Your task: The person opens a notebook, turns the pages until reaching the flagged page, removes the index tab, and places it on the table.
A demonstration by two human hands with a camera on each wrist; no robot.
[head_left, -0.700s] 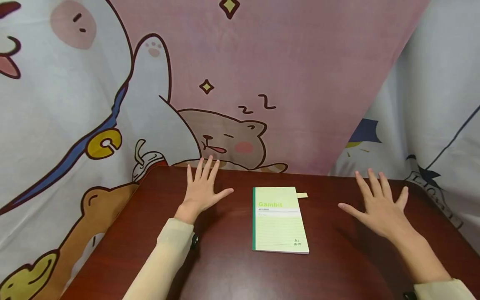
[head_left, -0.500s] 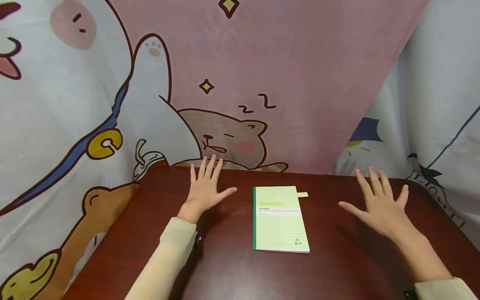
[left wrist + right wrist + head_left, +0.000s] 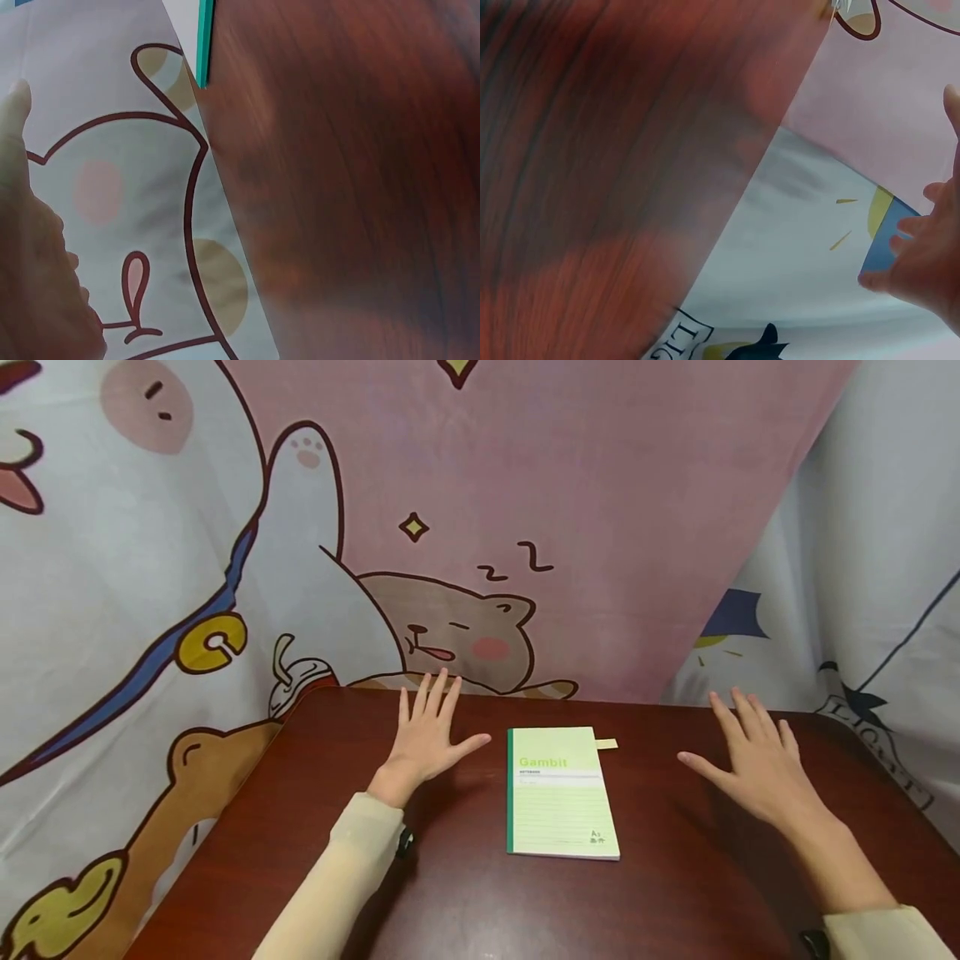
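A pale green notebook (image 3: pixel 564 814) with a dark green spine lies flat on the table, its cover printed "Gambit". From its upper right edge sticks a small pale yellow tab (image 3: pixel 607 744). My left hand (image 3: pixel 426 739) is held over the table left of the notebook, fingers spread and holding nothing. On the other side my right hand (image 3: pixel 765 768) hovers with fingers spread, also holding nothing. The left wrist view catches a corner of the notebook's green spine (image 3: pixel 204 45) at the top, with the left hand (image 3: pixel 37 247) along the left edge. The right hand (image 3: pixel 926 255) shows at the right of its wrist view.
The dark red-brown wooden table (image 3: pixel 465 902) spans the front. Behind it hangs a pink and white cloth (image 3: pixel 615 527) with cartoon animals, its folds reaching down along both sides of the table. Cream sleeves cover my forearms, with a dark band at each wrist.
My left hand has moved a little to the right, closer to the notebook. The right hand has turned slightly, its fingers drawing nearer together. The whole head view has shifted slightly; the notebook stays put.
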